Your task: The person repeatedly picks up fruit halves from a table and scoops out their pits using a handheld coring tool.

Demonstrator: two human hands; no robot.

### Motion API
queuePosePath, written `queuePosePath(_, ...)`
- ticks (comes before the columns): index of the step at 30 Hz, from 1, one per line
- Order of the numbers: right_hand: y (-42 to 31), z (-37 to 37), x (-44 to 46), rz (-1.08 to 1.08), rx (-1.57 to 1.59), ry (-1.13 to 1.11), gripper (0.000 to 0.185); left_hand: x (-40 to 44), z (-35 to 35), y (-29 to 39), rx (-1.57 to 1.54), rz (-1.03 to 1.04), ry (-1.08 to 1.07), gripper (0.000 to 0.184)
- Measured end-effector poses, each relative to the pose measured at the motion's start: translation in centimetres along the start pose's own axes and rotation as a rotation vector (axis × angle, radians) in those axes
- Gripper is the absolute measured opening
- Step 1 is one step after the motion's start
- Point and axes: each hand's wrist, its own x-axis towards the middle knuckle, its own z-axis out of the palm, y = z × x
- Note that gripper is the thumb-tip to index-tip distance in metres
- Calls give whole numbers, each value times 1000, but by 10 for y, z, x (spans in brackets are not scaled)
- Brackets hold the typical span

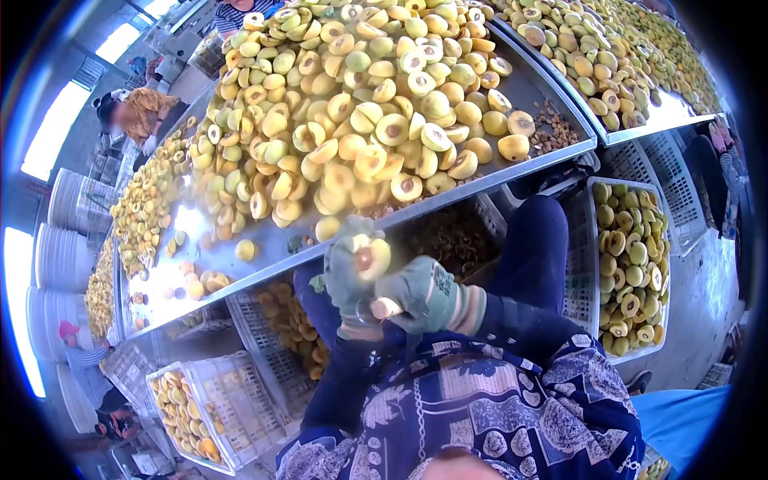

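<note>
Along the near edge of the metal desk (pixel 276 246), the gloved left grip (pixel 352 280) grasps an apricot half (pixel 371 258), its brown centre showing. Just beside it, the gloved right grip (pixel 420 294) is clenched around a light wooden handle (pixel 386 308). Halved apricots (pixel 320 128) are heaped on the desk; pits (pixel 554 130) lie near its right corner. A filled plastic crate (pixel 580 280) stands right of the legs.
</note>
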Motion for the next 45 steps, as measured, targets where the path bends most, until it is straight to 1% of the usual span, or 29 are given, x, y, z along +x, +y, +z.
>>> queuePosePath(1,-8,-3,-4,150,43,-55,20,3,1,13,-241,-173,87,33)
queuePosePath(2,-6,3,-11,315,292,71,20,6,3,27,-495,-323,219,38)
queuePosePath(3,-2,7,-18,481,545,193,20,6,2,32,-599,-362,266,40)
queuePosePath(4,-2,-2,-14,813,708,191,20,6,0,25,-667,-309,266,43)
queuePosePath(5,5,-6,-17,784,151,171,21,3,-2,22,-701,-283,250,44)
queuePosePath(7,-1,2,-18,693,209,132,22,1,3,21,-773,-231,203,45)
queuePosePath(8,-6,6,-20,652,234,111,23,-1,11,32,-711,-295,287,46)
queuePosePath(9,-9,9,-20,651,197,58,24,-3,12,31,-705,-295,245,46)
queuePosePath(11,-16,12,-14,620,119,69,25,-5,11,29,-692,-285,160,45)
queuePosePath(12,-16,14,-13,624,125,88,25,-4,10,28,-668,-265,120,41)
queuePosePath(15,-13,28,-17,628,161,134,25,-7,17,44,-707,-297,227,39)
queuePosePath(16,-9,34,-19,616,175,151,26,-6,10,35,-788,-238,90,39)
queuePosePath(17,-7,37,-19,603,188,170,26,-9,8,29,-743,-239,121,38)
queuePosePath(19,-7,38,-18,667,173,108,27,-14,11,25,-657,-242,180,36)
queuePosePath(20,-7,38,-17,701,167,78,28,-14,12,25,-693,-227,183,32)
queuePosePath(23,-5,34,-14,737,141,-19,30,-13,8,22,-648,-304,221,30)
queuePosePath(26,1,29,-12,698,81,-118,30,-11,2,22,-704,-315,154,28)
queuePosePath(29,-2,30,-10,772,152,-102,31,-11,4,18,-633,-327,206,25)
queuePosePath(32,18,69,-26,725,486,138,31,-12,5,14,-510,-222,223,30)
queuePosePath(35,21,71,-27,714,509,122,31,-13,4,15,-502,-263,235,28)
queuePosePath(38,4,34,-13,737,312,-50,30,-7,7,25,-583,-352,236,24)
queuePosePath(44,10,31,-14,773,293,-163,31,-9,5,24,-518,-362,221,21)
queuePosePath(45,10,31,-12,819,241,-187,31,-9,6,24,-501,-358,244,23)
